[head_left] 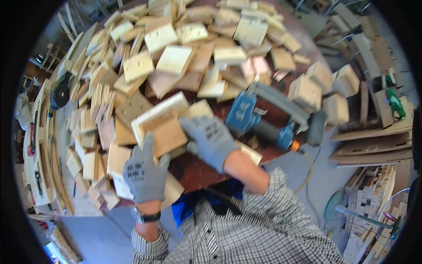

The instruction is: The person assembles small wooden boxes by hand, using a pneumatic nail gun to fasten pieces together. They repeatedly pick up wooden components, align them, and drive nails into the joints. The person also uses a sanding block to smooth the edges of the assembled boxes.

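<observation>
I see both gloved hands on a shallow wooden tray [163, 127] lying on the dark red surface [198, 174] amid heaps of cut plywood pieces [176, 59]. My left hand [143, 169] rests at its near edge, fingers [148, 143] together and laid flat onto the panel. My right hand [210, 140] lies over its right side, fingers [189, 124] close together, pressed against the wood. A blue nail gun [259, 121] lies just beside the right hand.
</observation>
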Motion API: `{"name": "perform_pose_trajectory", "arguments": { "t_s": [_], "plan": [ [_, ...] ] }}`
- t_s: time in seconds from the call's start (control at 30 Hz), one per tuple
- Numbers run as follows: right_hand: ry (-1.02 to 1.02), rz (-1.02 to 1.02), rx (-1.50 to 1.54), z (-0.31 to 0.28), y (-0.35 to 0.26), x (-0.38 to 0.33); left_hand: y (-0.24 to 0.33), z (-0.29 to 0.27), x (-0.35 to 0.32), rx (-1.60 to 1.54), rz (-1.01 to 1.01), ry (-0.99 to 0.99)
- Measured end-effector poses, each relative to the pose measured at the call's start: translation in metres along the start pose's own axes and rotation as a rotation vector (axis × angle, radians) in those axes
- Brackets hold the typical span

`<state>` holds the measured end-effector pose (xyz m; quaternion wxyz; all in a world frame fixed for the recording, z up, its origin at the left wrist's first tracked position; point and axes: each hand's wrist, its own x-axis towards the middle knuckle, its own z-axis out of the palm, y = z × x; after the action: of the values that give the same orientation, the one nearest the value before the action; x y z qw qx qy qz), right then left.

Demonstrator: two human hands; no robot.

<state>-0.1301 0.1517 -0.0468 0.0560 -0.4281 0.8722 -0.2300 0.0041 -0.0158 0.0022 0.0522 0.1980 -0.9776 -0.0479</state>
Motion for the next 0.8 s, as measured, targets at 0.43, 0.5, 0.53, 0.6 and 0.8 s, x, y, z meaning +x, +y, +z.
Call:
{"name": "perform_pose_trajectory", "arguments": {
  "t_s": [0.43, 0.5, 0.53, 0.6, 0.8],
  "plan": [
    [-0.409, 0.124, -0.097, -0.075, -0.023, 0.017, 0.009, -0.006, 0.006, -0.029, -0.082, -0.075],
    [-0.323, 0.172, -0.136, -0.112, -0.018, 0.016, 0.01, -0.006, 0.007, -0.035, -0.081, -0.079],
    [0.125, -0.012, -0.17, -0.103, 0.021, 0.0, 0.011, -0.006, 0.007, -0.038, -0.082, -0.084],
    [0.224, 0.142, -0.305, -0.155, 0.064, 0.016, 0.004, -0.003, 0.002, -0.022, -0.103, -0.077],
    [0.228, 0.707, -0.425, -0.28, 0.26, 0.057, 0.007, 0.001, 0.003, -0.029, -0.068, -0.043]
  ]
}}
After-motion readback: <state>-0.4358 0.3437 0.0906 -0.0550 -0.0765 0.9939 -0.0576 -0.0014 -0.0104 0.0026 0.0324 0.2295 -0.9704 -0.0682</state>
